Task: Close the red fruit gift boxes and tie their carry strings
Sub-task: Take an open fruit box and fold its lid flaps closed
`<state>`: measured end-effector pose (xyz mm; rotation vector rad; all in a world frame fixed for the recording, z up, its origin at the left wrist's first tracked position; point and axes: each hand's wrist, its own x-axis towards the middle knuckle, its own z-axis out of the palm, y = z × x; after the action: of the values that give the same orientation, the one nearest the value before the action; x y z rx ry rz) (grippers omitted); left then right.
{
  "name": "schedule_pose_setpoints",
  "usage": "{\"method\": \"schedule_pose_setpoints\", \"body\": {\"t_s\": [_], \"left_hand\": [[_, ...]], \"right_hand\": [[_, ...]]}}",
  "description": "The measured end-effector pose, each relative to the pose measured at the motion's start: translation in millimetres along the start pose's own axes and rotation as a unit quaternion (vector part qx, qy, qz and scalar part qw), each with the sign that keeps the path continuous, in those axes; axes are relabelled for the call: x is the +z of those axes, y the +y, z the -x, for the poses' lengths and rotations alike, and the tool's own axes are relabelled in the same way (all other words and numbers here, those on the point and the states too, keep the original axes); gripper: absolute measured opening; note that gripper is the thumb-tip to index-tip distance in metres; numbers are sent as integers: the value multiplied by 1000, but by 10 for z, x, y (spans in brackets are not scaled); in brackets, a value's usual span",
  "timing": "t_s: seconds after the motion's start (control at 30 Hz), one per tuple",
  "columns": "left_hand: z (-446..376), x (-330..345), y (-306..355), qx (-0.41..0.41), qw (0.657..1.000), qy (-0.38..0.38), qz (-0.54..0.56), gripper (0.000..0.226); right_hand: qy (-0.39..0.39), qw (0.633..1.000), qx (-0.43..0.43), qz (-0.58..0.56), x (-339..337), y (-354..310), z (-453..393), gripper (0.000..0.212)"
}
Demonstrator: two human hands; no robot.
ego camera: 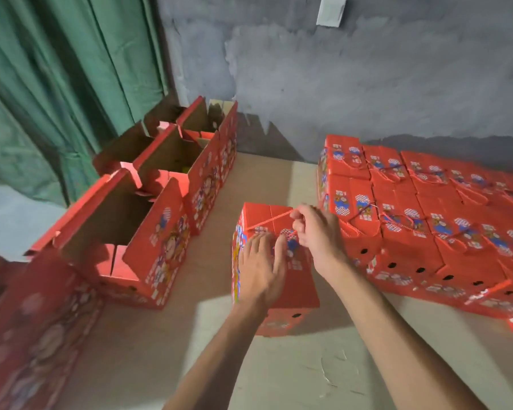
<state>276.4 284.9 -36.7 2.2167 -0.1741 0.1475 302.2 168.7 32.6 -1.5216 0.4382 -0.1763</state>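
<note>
Closed box (pixel 274 220): right hand (pixel 314 232) pinches string (pixel 274 218); left hand (pixel 262 261) flat.

A closed red box (pixel 274 232) stands upright on the surface, its red string (pixel 274 218) stretched across the top. Open boxes (pixel 148 202) line the left; tied ones (pixel 427 220) crowd the right.

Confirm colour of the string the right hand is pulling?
Red, matching the box; the string shows best in the head view.
</note>
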Motion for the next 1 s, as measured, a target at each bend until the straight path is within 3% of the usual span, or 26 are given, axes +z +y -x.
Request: {"method": "schedule_pose_setpoints", "body": {"t_s": [0.2,0.37,0.47,0.57,0.7,1.0], "left_hand": [[-651,-75,-109,7,998,-5,-60,61],[-1333,159,-74,-34,998,-13,-43,67],[-1778,378,-53,-80,995,-35,-50,72],[-2223,650,-18,-175,980,-90,-4,78],[-2879,1054,-58,-269,953,-133,44,81],[-4129,1901,-184,-209,962,-116,133,59]], "right_hand": [[-3,997,-68,23,519,-426,-807,31],[-6,997,-65,51,688,-560,-1488,25],[10,993,-71,90,657,-594,-1892,28],[21,989,-87,115,520,-607,-2309,30],[30,991,-89,91,300,-690,-2895,31],[29,970,-116,209,-177,-709,-4148,26]]}}
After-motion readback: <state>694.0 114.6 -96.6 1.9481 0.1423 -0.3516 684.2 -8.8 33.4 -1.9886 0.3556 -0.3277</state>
